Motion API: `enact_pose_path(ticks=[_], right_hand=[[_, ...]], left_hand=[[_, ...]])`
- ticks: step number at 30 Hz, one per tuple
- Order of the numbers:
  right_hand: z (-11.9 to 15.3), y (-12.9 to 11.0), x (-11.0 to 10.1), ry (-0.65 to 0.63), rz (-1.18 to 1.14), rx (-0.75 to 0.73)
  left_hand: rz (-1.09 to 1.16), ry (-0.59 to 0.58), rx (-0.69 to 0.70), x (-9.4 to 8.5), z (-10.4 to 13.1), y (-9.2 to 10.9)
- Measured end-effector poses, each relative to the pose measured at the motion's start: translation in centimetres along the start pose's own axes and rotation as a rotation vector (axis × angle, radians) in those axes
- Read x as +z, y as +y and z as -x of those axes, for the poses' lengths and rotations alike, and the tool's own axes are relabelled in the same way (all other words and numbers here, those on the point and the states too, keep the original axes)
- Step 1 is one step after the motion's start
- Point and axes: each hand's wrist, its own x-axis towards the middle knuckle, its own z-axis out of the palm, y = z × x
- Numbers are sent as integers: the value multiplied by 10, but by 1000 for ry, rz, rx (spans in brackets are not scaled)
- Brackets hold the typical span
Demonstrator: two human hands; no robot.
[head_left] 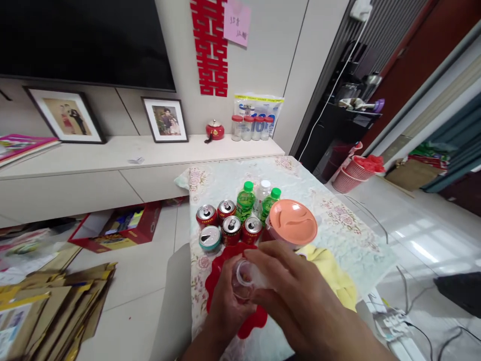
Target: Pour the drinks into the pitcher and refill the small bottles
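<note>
My left hand (227,301) is wrapped around a clear plastic bottle (242,290), whose open round mouth faces up toward me. Close against that mouth, my right hand (300,296) has its fingers bent around a whitish, blurred thing (262,277) that I cannot make out. Under both hands lies a red scalloped tray (256,321). Just beyond are several opened drink cans (231,228), two green-capped bottles (246,201) and a white-capped clear bottle (264,190). An orange divided dish (293,220) and a yellow cloth (334,273) are beside my right hand.
A floral tablecloth (338,240) covers the table. Behind it, a white cabinet (128,150) carries framed photos (165,120), a red pot (215,131) and red-lidded jars (247,129). Flattened cardboard (75,301) lies at left on the floor; a power strip (394,321) is at right.
</note>
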Motion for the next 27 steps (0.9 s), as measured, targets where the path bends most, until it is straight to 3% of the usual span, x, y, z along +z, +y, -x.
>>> enact_pose_path(ticks=[3,5,7,11,14,18,24,27], right_hand=[[30,27,-25,327,-228,109],[53,65,-29,614,-418,290],[73,114,-23,761,-544,523],[102,208,7,649,-525,837],[113,248,29,558,-475,974],[125,251,52,414,-532,1038],[149,192,100,147,-842,1010],[156,182,110,107,-857,990]], left_hand=[[1,-32,-23,-4,0,-2],[12,-52,-44,-6,0,0],[44,-14,-64,-5,1,3],[55,72,-103,2,3,11],[39,79,-123,3,3,14],[29,50,-121,0,2,14],[-10,94,-85,5,3,16],[-2,82,-99,6,3,17]])
